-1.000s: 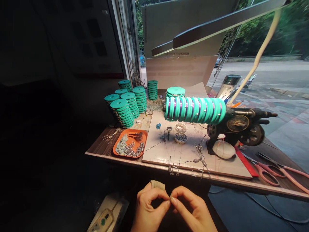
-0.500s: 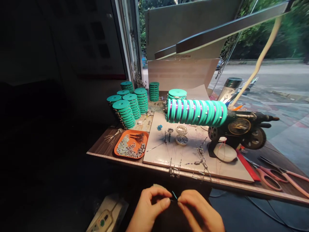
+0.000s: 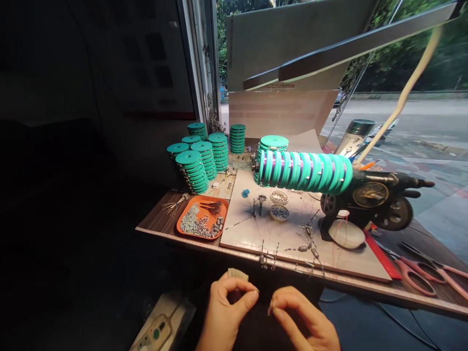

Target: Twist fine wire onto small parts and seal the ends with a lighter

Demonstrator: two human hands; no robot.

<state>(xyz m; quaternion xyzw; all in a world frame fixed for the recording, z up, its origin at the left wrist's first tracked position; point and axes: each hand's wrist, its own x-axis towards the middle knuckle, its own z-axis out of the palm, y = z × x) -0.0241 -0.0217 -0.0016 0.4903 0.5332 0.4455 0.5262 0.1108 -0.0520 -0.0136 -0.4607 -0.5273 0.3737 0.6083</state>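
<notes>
Below the table's front edge my left hand (image 3: 228, 314) pinches thumb and forefinger together; a beige wrap covers one fingertip. My right hand (image 3: 305, 319) pinches the same way a few centimetres to its right. A very thin line seems to run between the two pinches, but it is too fine to see clearly. Just above the hands, small metal weights on lines (image 3: 268, 258) hang over the edge of the white board (image 3: 351, 263).
A row of teal spools (image 3: 305, 170) sits on a black winder (image 3: 376, 197). Stacks of teal spools (image 3: 195, 163) stand at the back left. An orange tray of small metal parts (image 3: 203, 223), two small dishes (image 3: 279, 212), pink scissors (image 3: 420, 278) and a power strip (image 3: 157, 331) lie nearby.
My hands, touching fingertip to fingertip a second ago, have drawn a few centimetres apart. The short teal piece seen between them half a second ago no longer shows. The view shifted slightly.
</notes>
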